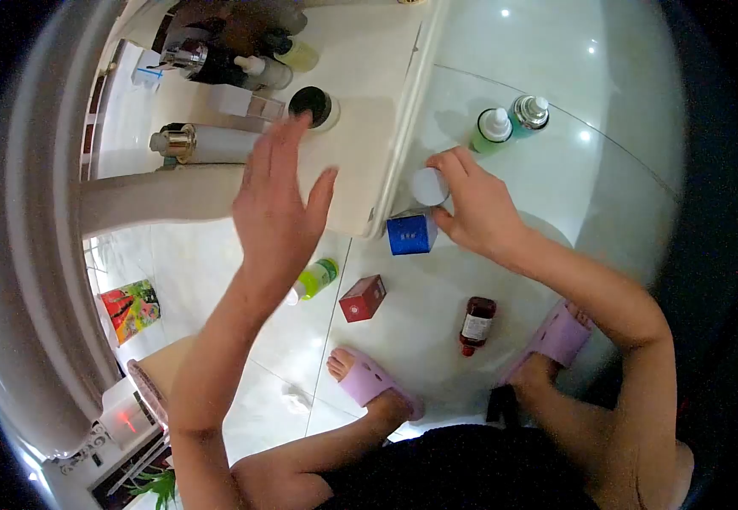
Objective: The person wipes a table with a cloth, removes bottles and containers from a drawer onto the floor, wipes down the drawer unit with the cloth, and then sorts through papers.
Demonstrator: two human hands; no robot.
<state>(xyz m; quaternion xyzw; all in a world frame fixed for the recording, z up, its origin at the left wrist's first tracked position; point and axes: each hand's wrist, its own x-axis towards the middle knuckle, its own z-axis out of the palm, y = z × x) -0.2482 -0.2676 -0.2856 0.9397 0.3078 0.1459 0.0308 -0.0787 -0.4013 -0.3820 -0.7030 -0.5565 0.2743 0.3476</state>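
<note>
My left hand (277,195) reaches over the cream shelf (360,93) with its fingers stretched out and the thumb apart. Its fingertips overlap the black lid of a jar (326,110); whether they touch it I cannot tell. My right hand (481,204) has thumb and fingers closed around a round white-topped container (429,186) beside the shelf's edge. Just below that container is a blue box (410,235). Beyond my right hand, a green pump bottle (493,129) and a teal bottle with a pale cap (529,115) stand close together on the floor.
On the floor lie a red box (363,298), a dark red bottle (477,325) and a bright green bottle (318,278). Several bottles, including a white one with a gold collar (216,144), crowd the shelf's left part. My feet wear pink slippers (367,381). A colourful packet (131,310) lies left.
</note>
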